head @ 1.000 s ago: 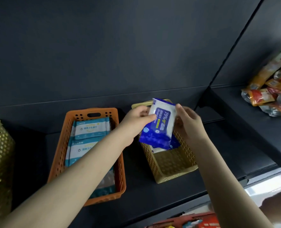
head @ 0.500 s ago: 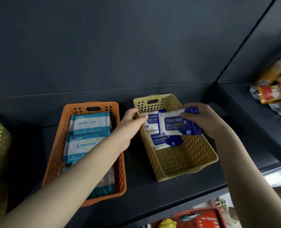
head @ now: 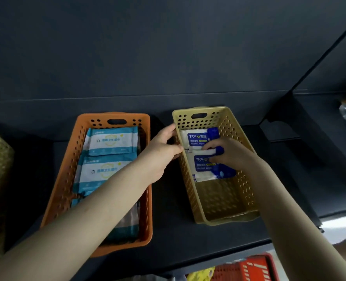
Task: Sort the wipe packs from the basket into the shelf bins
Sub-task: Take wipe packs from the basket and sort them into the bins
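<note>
Two packs (head: 208, 168) in yellow bin (head: 225, 213); my right grip (head: 232, 154) pinches nearer one, left grip (head: 162, 156) clamps rim; basket (head: 249, 268) likely holds more.

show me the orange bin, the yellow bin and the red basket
orange bin (head: 65, 175), head view, on its left wall
yellow bin (head: 229, 220), head view, on its front rim
red basket (head: 251, 269), head view, on its side wall at the picture's bottom edge

The orange bin (head: 64, 179) and yellow bin (head: 236, 126) show round-hole perforation, holding teal-and-white packs (head: 112, 140) and blue-and-white packs (head: 196, 136) respectively; the shelf (head: 168, 199) is charcoal, the basket (head: 255, 268) red.
</note>
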`<act>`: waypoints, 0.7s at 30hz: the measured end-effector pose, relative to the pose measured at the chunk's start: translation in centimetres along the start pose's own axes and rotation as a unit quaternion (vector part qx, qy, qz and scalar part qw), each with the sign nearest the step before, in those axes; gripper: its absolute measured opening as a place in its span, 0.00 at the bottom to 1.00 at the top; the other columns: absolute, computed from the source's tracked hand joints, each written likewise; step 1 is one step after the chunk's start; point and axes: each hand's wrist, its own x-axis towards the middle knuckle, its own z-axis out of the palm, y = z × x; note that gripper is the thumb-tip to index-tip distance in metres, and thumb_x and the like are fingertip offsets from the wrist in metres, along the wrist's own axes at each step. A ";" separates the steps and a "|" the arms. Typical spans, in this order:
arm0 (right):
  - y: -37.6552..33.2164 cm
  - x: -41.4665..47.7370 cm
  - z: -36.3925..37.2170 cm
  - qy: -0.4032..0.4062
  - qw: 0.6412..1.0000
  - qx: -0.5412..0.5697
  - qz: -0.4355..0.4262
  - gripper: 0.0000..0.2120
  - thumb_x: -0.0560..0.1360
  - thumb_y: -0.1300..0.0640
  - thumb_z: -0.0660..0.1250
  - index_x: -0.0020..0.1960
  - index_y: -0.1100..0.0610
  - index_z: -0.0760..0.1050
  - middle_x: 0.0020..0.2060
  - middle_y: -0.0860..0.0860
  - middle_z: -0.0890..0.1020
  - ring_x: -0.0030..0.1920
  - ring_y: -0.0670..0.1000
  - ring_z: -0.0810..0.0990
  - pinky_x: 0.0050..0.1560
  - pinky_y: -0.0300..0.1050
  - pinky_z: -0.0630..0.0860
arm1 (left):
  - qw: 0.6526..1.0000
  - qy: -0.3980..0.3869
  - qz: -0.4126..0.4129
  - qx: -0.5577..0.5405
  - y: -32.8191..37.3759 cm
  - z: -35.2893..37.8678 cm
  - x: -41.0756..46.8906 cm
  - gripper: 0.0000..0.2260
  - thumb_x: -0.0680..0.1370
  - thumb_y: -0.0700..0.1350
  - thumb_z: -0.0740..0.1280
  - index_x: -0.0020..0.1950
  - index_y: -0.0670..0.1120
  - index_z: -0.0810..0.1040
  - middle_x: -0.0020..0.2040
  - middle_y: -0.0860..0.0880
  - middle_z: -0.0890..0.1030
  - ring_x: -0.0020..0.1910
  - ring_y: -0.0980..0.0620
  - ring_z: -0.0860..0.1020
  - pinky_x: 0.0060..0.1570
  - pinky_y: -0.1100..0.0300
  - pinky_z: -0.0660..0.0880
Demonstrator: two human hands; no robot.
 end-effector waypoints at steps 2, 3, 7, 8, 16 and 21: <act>-0.1 -0.1 0.0 0.009 1.000 -0.025 -0.013 0.17 0.75 0.60 0.70 0.60 0.46 0.76 0.63 0.45 0.75 0.63 0.47 0.72 0.59 0.44 0.69 | 1.000 0.001 0.001 0.003 0.0 0.0 0.0 0.31 0.77 0.29 0.63 0.75 0.53 0.64 0.63 0.59 0.72 0.66 0.53 0.72 0.65 0.49 0.73; -0.2 -0.1 0.0 0.008 0.999 -0.032 -0.021 0.17 0.75 0.61 0.69 0.61 0.47 0.76 0.62 0.45 0.75 0.62 0.46 0.72 0.59 0.43 0.68 | 1.000 0.000 0.001 0.006 0.1 0.0 -0.1 0.31 0.77 0.29 0.63 0.75 0.53 0.64 0.60 0.60 0.72 0.66 0.53 0.73 0.65 0.49 0.73; 0.2 -0.3 0.0 -0.002 0.996 -0.063 -0.057 0.16 0.75 0.61 0.68 0.59 0.47 0.76 0.62 0.46 0.73 0.63 0.46 0.70 0.62 0.44 0.67 | 1.000 0.001 0.002 0.017 0.2 0.0 -0.2 0.30 0.77 0.29 0.63 0.74 0.54 0.65 0.56 0.62 0.73 0.64 0.53 0.74 0.63 0.50 0.74; 0.3 -0.2 0.2 0.006 0.997 -0.058 -0.055 0.15 0.74 0.61 0.69 0.59 0.47 0.76 0.63 0.47 0.73 0.64 0.48 0.70 0.62 0.44 0.67 | 1.000 0.002 0.002 0.018 0.2 0.0 -0.3 0.30 0.77 0.29 0.63 0.74 0.54 0.65 0.56 0.62 0.73 0.64 0.53 0.74 0.62 0.50 0.75; -0.2 -0.2 1.1 0.017 0.996 -0.075 -0.038 0.20 0.70 0.49 0.74 0.60 0.42 0.74 0.69 0.49 0.64 0.72 0.55 0.57 0.69 0.57 0.60 | 0.999 0.015 0.003 0.031 0.3 0.2 -0.5 0.30 0.77 0.29 0.62 0.75 0.52 0.64 0.61 0.58 0.74 0.63 0.53 0.75 0.61 0.51 0.75; 0.2 0.4 1.1 0.011 0.998 -0.041 -0.039 0.16 0.71 0.49 0.73 0.55 0.39 0.72 0.69 0.47 0.64 0.72 0.54 0.59 0.69 0.56 0.61 | 0.999 0.015 0.003 0.041 0.3 0.3 -0.5 0.29 0.78 0.30 0.63 0.74 0.53 0.65 0.60 0.59 0.76 0.61 0.54 0.76 0.59 0.52 0.76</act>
